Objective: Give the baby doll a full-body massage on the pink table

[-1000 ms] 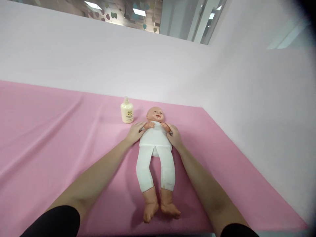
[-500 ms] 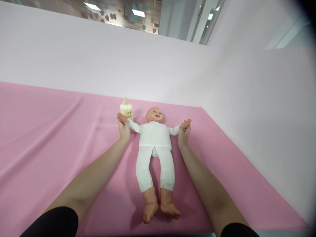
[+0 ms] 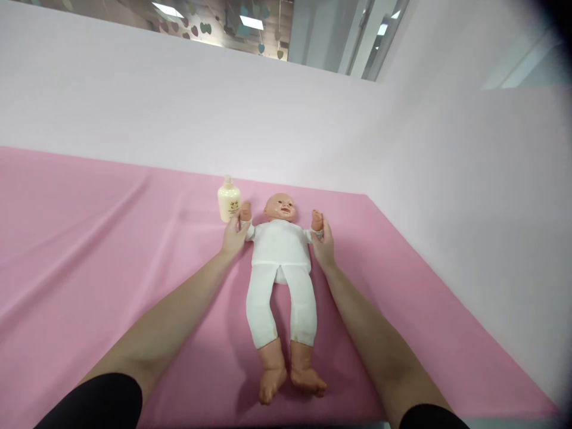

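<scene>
The left hand (image 3: 233, 237) and right hand (image 3: 322, 244) each close loosely around one raised forearm of the baby doll (image 3: 280, 280), which lies face-up at frame centre. The doll's arm nearly touches the lotion bottle (image 3: 229, 203) just left of its head, and an outward swing could likely topple it. A wrinkled pink cloth (image 3: 89, 238) covers the surface, with pale partition walls (image 3: 447, 149) behind.

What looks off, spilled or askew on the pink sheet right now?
Nothing spilled or damaged. The lotion bottle stands upright beside the baby doll, which lies straight on its back. The pink sheet has creases at left. Left hand and right hand hold its raised arms.
</scene>
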{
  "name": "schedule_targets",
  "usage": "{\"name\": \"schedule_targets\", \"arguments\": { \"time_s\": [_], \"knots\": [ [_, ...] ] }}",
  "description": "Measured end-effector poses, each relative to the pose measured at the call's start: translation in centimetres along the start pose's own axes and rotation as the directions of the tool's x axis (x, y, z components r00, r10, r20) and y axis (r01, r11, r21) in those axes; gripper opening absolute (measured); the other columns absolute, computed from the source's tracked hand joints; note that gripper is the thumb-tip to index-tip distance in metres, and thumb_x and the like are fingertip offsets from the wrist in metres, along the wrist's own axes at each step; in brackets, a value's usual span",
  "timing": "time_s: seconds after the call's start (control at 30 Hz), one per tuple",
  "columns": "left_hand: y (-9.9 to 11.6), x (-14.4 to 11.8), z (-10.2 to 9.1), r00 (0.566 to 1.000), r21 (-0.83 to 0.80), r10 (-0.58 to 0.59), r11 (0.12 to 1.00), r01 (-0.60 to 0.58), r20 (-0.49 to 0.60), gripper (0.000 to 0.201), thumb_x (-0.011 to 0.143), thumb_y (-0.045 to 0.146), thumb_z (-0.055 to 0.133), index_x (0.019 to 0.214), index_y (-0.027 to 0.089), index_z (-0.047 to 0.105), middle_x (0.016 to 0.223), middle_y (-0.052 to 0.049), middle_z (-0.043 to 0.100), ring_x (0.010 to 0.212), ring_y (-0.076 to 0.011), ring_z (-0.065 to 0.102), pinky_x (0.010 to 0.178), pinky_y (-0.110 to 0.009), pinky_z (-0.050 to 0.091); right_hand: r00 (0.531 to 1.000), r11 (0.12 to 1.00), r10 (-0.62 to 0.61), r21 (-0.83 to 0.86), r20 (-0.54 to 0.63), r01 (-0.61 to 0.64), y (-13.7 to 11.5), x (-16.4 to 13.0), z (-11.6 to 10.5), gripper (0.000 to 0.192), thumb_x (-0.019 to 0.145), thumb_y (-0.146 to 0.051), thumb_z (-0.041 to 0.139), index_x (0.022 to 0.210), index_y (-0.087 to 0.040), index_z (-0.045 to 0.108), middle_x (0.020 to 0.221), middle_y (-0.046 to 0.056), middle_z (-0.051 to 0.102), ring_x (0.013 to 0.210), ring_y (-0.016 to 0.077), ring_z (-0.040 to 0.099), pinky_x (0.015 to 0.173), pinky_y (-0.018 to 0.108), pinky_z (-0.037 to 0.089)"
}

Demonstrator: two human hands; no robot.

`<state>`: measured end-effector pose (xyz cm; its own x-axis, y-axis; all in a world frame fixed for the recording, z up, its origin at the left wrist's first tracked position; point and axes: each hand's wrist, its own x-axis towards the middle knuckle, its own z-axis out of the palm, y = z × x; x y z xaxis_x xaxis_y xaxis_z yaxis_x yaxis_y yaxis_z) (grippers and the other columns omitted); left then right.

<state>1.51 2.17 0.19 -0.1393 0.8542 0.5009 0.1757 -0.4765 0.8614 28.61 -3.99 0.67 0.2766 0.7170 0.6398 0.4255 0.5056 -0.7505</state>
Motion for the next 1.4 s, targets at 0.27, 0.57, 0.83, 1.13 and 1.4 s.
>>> {"name": "schedule_targets", "arguments": {
  "time_s": [0.27,0.57,0.83,1.13,1.4],
  "knots": [
    [0.9,-0.6,0.7,0.882,0.292,0.211,0.889,-0.352,0.421,0.039,0.081,0.035,0.059,0.116,0.018,0.06,0.116,-0.01,0.063,0.105,-0.0262,0.058,0.095,-0.043,0.042,0.917,0.931,-0.143,-0.265,0.371,0.253,0.6,-0.3,0.5,0.052,0.081,-0.01,0.039,0.128,-0.027,0.051,0.128,0.003,0.053,0.121,0.0185,0.045,0.108,0.042,0.032],
    [1.3,-0.6,0.2,0.971,0.214,0.178,0.954,-0.21,0.158,0.036,0.085,0.034,0.053,0.117,0.018,0.051,0.113,-0.01,0.061,0.106,-0.0251,0.057,0.093,-0.041,0.044,0.991,0.987,-0.042,-0.148,0.129,0.062,0.0,-0.3,0.3,0.057,0.085,-0.025,0.046,0.14,-0.02,0.031,0.138,0.01,0.043,0.129,0.0198,0.04,0.109,0.042,0.031],
    [-1.7,0.9,-0.5,0.906,-0.216,-0.359,0.925,0.313,-0.225,0.021,0.089,0.034,0.048,0.1,0.017,0.044,0.115,-0.014,0.058,0.109,-0.0234,0.057,0.092,-0.039,0.047,0.939,0.973,0.221,0.124,-0.263,-0.194,2.4,0.8,-0.8,0.067,0.076,-0.022,0.047,0.138,-0.017,0.024,0.144,0.013,0.032,0.134,0.0196,0.034,0.11,0.044,0.03],
    [-1.6,0.6,-0.3,0.949,-0.159,-0.252,0.962,0.224,-0.191,0.025,0.085,0.036,0.053,0.105,0.021,0.048,0.111,-0.01,0.061,0.103,-0.0211,0.06,0.089,-0.037,0.049,0.955,0.982,0.179,0.11,-0.238,-0.156,1.6,0.7,-0.7,0.066,0.076,-0.022,0.046,0.139,-0.019,0.025,0.144,0.011,0.033,0.133,0.0195,0.034,0.109,0.044,0.031],
    [0.6,-0.7,0.4,0.958,0.12,0.143,0.977,-0.177,0.247,0.045,0.086,0.032,0.051,0.13,0.021,0.044,0.129,-0.009,0.053,0.118,-0.0237,0.049,0.103,-0.041,0.037,0.994,0.992,-0.044,-0.114,0.096,0.055,-0.4,-0.4,0.3,0.054,0.086,-0.028,0.047,0.138,-0.022,0.036,0.137,0.008,0.045,0.127,0.0204,0.042,0.108,0.042,0.033]
  ]
}}
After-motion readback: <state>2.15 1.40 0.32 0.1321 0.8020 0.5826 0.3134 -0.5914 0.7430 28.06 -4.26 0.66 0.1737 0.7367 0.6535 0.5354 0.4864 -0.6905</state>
